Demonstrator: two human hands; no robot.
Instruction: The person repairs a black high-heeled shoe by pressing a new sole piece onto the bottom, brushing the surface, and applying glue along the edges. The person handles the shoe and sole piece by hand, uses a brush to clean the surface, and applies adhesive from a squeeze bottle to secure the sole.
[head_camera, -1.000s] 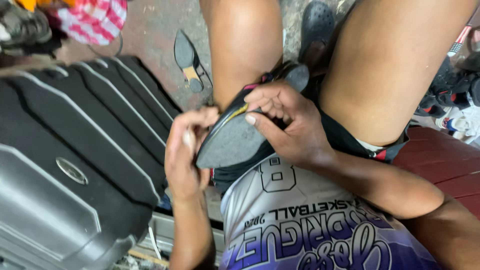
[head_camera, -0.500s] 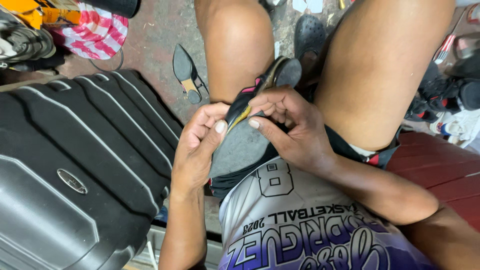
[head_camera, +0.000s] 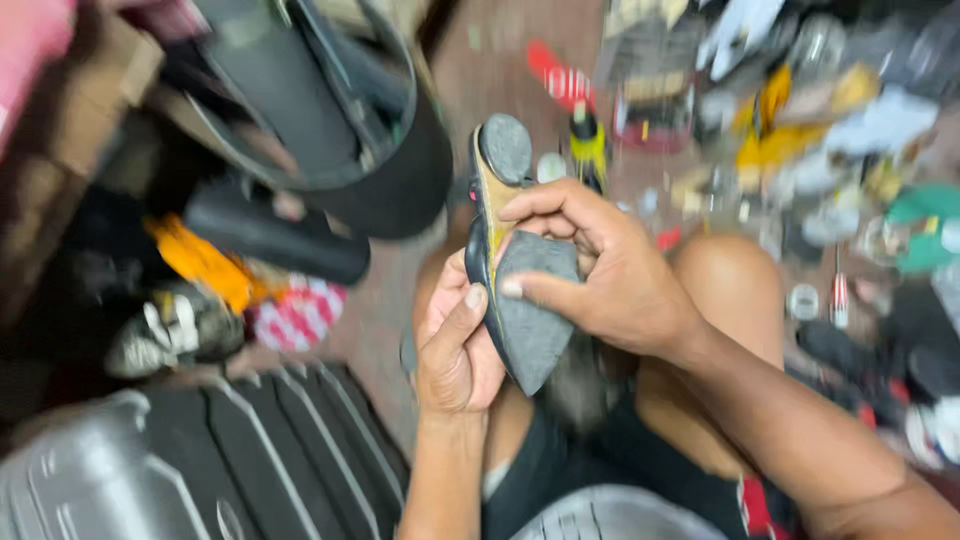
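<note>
Both hands on shoe (head_camera: 520, 290), sole up — left hand (head_camera: 455, 345) fingers clamped at its edge, right hand (head_camera: 600, 270) fingers pinching the sole.

reddish-brown floor (head_camera: 480, 60), worn and dusty, shows in a bare strip up the middle. far right is a blurred litter of small things (head_camera: 830, 130), yellow, white, green and red, too smeared to tell apart. upper left a big black round tub (head_camera: 330, 130) tilted on its side. below it a black roll (head_camera: 270, 235), an orange cloth (head_camera: 200, 262) and a red-and-white checked cloth (head_camera: 298, 312). bottom left a ribbed black and grey hard suitcase (head_camera: 200, 470). light flat and dim, whole view motion-blurred.
</note>
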